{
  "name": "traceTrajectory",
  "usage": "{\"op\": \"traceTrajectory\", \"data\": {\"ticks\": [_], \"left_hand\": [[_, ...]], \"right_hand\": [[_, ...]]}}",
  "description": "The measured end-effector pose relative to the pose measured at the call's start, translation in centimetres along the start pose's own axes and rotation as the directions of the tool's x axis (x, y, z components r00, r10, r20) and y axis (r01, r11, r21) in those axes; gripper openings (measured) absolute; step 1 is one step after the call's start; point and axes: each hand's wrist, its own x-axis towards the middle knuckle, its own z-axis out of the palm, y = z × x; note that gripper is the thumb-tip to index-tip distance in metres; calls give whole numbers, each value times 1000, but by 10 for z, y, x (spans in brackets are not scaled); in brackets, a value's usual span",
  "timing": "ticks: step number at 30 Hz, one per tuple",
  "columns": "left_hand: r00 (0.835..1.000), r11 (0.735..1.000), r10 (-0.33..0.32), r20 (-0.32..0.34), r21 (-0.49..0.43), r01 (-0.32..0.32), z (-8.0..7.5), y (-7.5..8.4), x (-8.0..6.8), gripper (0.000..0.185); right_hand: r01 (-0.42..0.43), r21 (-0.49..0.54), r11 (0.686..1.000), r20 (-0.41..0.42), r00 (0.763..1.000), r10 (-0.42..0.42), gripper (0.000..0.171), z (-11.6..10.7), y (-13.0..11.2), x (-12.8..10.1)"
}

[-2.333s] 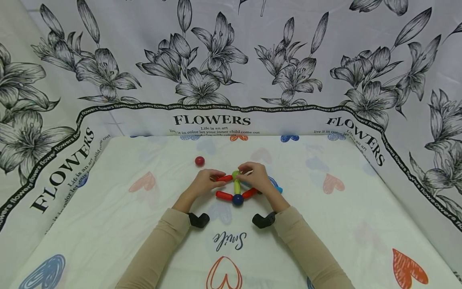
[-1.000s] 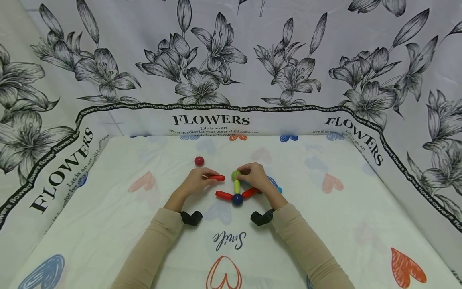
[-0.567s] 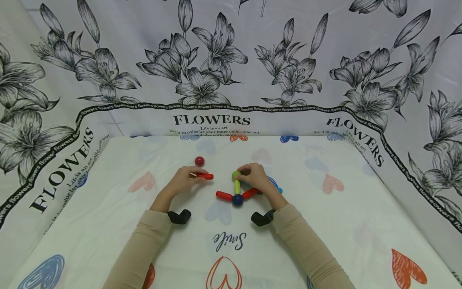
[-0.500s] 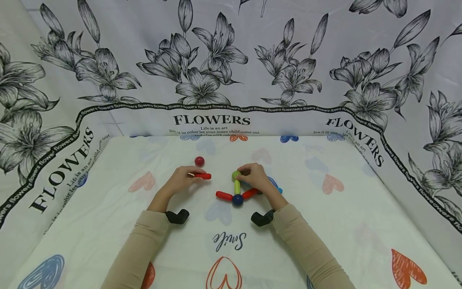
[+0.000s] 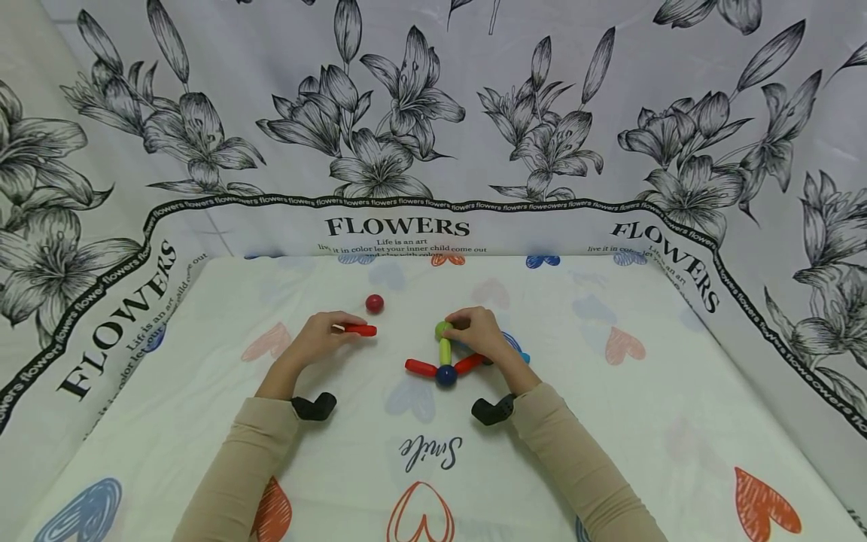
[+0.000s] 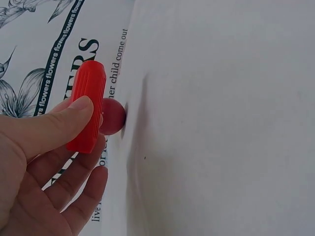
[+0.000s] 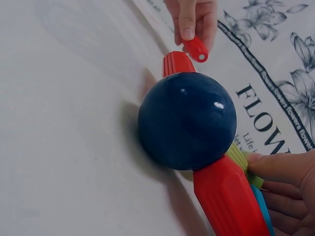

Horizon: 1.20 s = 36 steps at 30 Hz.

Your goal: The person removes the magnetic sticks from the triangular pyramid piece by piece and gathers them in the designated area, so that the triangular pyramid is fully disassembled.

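Note:
My left hand (image 5: 317,340) pinches a red magnetic stick (image 5: 363,330) between thumb and fingers, apart from the built figure. In the left wrist view the stick (image 6: 89,110) stands in front of a red ball (image 6: 113,117). My right hand (image 5: 481,333) pinches the green ball (image 5: 442,330) at the far end of the figure. From that ball a yellow-green stick (image 5: 445,351) runs to a dark blue ball (image 5: 446,375). Two red sticks branch off the blue ball, one left (image 5: 421,367) and one right (image 5: 469,363), the latter partly behind my right hand.
The red ball (image 5: 375,303) lies alone beyond my left hand. A light blue piece (image 5: 524,357) shows beside my right wrist, mostly hidden. A white cloth with printed hearts (image 5: 625,345) covers the table, and a flower-printed curtain (image 5: 406,165) rises behind it.
My left hand has pulled the red stick away from the green ball and carried it left, below the red ball. My right hand stays on the green ball.

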Motion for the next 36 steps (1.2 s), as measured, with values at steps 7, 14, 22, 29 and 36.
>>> {"op": "traceTrajectory", "data": {"ticks": [7,14,22,29,36], "left_hand": [[1000,1000,-13,-16,19,13,-10,-10,-3,27],[999,999,-33,-40,35,34,-23,-21,-5,29],[995,995,-95,-25,40,96,-30,-36,-7,30],[991,990,-133,-22,46,134,-32,-43,-8,30],[989,987,-149,-22,55,150,-33,-44,-8,31]], "right_hand": [[3,-9,1000,4,1000,-3,33,0,2,0],[-2,-7,1000,19,1000,2,33,-1,1,0],[9,-2,1000,10,1000,-9,32,-1,2,0],[-1,1,1000,10,1000,1,32,-1,1,0],[-13,2,1000,16,1000,13,32,0,1,0]]}}
